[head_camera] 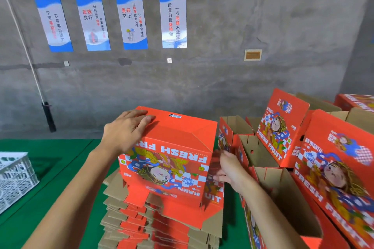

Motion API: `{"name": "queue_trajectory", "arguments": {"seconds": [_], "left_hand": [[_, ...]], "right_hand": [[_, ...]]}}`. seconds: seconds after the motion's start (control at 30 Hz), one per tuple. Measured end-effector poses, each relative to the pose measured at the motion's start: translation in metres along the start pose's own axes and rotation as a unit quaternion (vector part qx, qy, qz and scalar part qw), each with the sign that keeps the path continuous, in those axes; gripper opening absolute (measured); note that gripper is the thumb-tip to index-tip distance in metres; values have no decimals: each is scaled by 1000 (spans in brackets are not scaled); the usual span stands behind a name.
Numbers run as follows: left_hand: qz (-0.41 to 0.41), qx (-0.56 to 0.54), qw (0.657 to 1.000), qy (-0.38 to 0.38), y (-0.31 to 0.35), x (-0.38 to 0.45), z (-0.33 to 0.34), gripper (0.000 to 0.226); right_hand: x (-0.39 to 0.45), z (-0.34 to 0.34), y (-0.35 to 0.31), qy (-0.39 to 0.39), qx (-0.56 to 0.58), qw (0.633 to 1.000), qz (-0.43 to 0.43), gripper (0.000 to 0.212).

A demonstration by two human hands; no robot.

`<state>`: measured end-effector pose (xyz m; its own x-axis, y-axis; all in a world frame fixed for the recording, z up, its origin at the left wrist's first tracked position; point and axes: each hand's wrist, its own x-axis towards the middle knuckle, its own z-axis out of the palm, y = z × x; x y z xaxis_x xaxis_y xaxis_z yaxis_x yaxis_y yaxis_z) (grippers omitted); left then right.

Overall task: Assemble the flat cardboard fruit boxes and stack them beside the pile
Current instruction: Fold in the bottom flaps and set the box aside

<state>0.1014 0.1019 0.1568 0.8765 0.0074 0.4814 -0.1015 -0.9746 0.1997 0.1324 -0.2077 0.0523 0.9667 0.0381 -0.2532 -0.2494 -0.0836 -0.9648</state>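
The fruit box (168, 159), red and printed upside down with "FRESH FRUIT", stands half-formed on top of the pile of flat boxes (153, 226) in the middle of the view, its folded bottom flaps facing up. Behind everything runs a grey concrete wall (222, 79) carrying four blue-and-white posters (131, 20). The green bench (46, 168) spreads wide to the left, with open surface between the pile's ragged left edge and a white perforated crate (14, 178) at the frame's left border. To the right the room is tight: assembled boxes (283, 127) stand with their tops open and lids raised, the nearest one (283, 198) just beside the pile, only a narrow green strip between them.

The left hand (125, 129) lies on the box's upper left edge, its grip relaxed, straight fingers pressing flat on the top flap. The right hand (228, 168) is at the box's right side wall, fingers reaching toward the red side flap; motion blur hides whether this grip pinches the flap or only touches it, so I cannot tell.
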Motion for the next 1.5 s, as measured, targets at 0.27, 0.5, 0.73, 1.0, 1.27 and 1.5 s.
{"name": "queue_trajectory", "arguments": {"seconds": [0.27, 0.5, 0.73, 1.0, 1.27, 1.5], "left_hand": [[4, -33, 999, 2, -19, -3, -6, 41], [19, -110, 993, 49, -34, -20, -28, 49], [53, -417, 904, 81, 38, -7, -35, 43], [115, -596, 786, -116, 207, 21, 11, 60], [192, -733, 608, -237, 419, 31, 10, 74], [197, -726, 588, -299, 534, 22, 19, 62]], "right_hand": [[-19, -24, 4, -179, 6, 980, 85, 28], [-40, 2, -8, -219, 85, 971, 42, 37], [-74, -24, -78, -97, -86, 961, -245, 52], [-128, -117, -104, 225, -381, 814, -377, 73], [-194, -248, -117, 454, -496, 666, -323, 54], [-198, -345, -94, 453, -464, 712, -269, 48]]}}
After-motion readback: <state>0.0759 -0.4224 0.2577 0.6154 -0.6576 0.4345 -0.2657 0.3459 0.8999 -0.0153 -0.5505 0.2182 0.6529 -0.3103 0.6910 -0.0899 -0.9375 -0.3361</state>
